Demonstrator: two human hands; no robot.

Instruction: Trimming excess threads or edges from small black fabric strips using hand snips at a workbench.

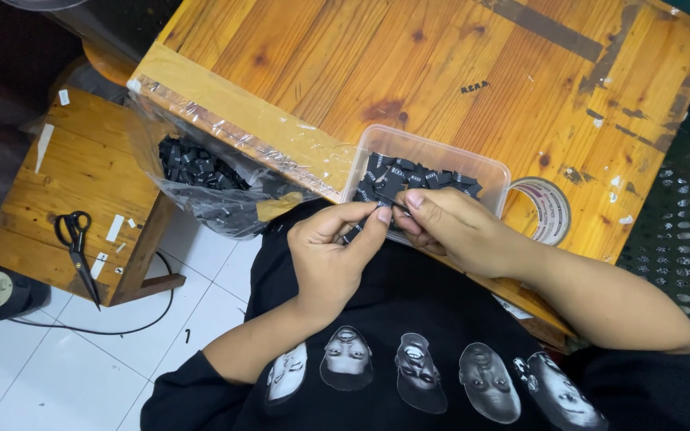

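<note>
Black label (393, 203) pinched between both hands, mostly hidden by fingertips (382, 214).

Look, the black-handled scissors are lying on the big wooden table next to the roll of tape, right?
Not quite. In the head view the black-handled scissors lie on the small wooden stool at the left, not on the big wooden table. The roll of tape does sit on that table.

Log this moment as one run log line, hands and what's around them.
left hand: pinches black label | right hand: pinches same label | clear tub: black labels | plastic bag: more | tape roll on table
</note>
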